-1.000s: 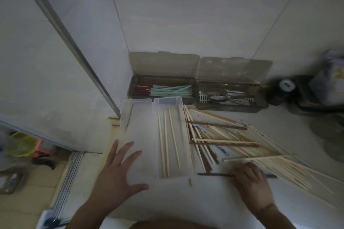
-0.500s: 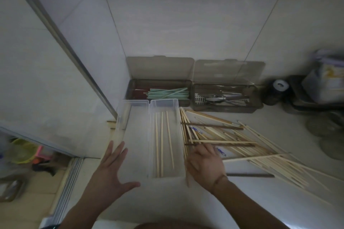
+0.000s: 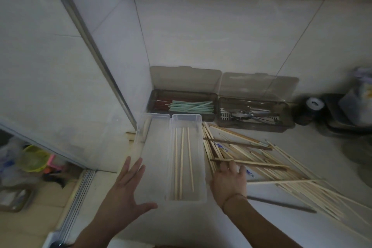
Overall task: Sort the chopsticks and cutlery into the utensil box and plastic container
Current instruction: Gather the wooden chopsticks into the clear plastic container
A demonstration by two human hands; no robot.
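Two clear plastic containers stand side by side. The left container (image 3: 139,137) looks almost bare; the right container (image 3: 203,159) holds three bamboo chopsticks (image 3: 182,163). My left hand (image 3: 124,193) hovers flat with fingers spread over the left container's near end. My right hand (image 3: 227,183) reaches onto the left edge of the loose chopstick pile (image 3: 281,177), its fingers bent down over a dark chopstick (image 3: 261,165); the fingertips are hidden. Behind stand two brown utensil boxes with lids up: the left box (image 3: 153,104) has green and red chopsticks, the right box (image 3: 286,125) metal cutlery.
A single dark chopstick (image 3: 281,204) lies on the counter to the right of my right wrist. A dark jar (image 3: 308,110) and a tray with a bag (image 3: 358,106) fill the back right corner. The counter ends at the left by a metal door frame (image 3: 96,52).
My right hand left the dark chopstick on the counter, swung left beside the right container and has now moved forward onto the pile. My left hand has hardly moved.
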